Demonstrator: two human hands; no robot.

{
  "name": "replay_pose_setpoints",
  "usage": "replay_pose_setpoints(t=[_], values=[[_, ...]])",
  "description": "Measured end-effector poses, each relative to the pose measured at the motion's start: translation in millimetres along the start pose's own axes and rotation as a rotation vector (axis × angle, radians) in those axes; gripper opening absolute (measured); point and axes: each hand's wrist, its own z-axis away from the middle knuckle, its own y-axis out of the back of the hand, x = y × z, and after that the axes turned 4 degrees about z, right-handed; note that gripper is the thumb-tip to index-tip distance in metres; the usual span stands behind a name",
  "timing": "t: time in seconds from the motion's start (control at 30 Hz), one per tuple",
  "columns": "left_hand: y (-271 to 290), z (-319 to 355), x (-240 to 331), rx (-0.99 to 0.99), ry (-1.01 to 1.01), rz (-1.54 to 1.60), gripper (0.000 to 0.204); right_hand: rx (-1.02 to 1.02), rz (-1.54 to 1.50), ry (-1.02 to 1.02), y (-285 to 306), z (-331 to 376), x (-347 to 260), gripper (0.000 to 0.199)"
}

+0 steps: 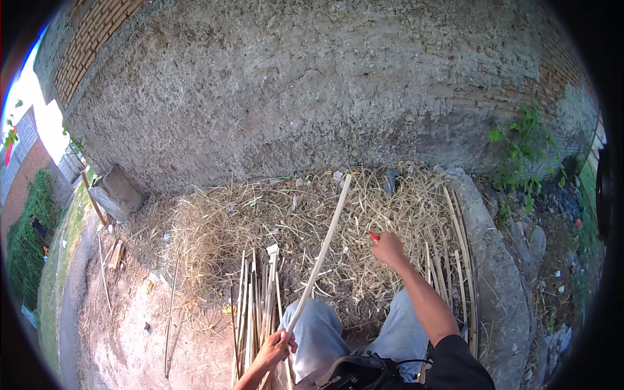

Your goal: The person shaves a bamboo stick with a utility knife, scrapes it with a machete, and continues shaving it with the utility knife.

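Note:
My left hand [276,348], low and left of centre, is wrapped round the near end of a long pale bamboo strip [323,250]. The strip slants up and away over my left knee, its far end near the foot of the wall. My right hand [388,249] is closed round a small red object [374,236], held to the right of the strip and apart from it. Only a red end shows, so its kind is unclear. Beside my left leg lies a bundle of split bamboo strips [250,299]; more strips [458,260] lie beyond my right forearm.
A rough grey wall [312,97] rises in front. Dry straw-like shavings [208,227] cover the ground at its foot. A concrete edge [487,260] runs along the right, with a leafy plant [525,153] beyond. At the left stands a block [117,192].

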Motion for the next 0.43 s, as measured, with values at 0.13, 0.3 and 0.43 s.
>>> replay_pose_setpoints(t=[0.13,0.3,0.43], values=[[-35,-42,3,0.13,-0.171,-0.135,0.038,-0.095,0.081,0.159,20,62,-49,0.02],[-79,-78,19,0.2,-0.322,-0.222,0.038,-0.153,0.201,0.221,2,108,-57,0.021],[-98,-100,20,0.201,-0.397,-0.269,0.037,-0.062,0.181,0.202,-3,114,-51,0.022]])
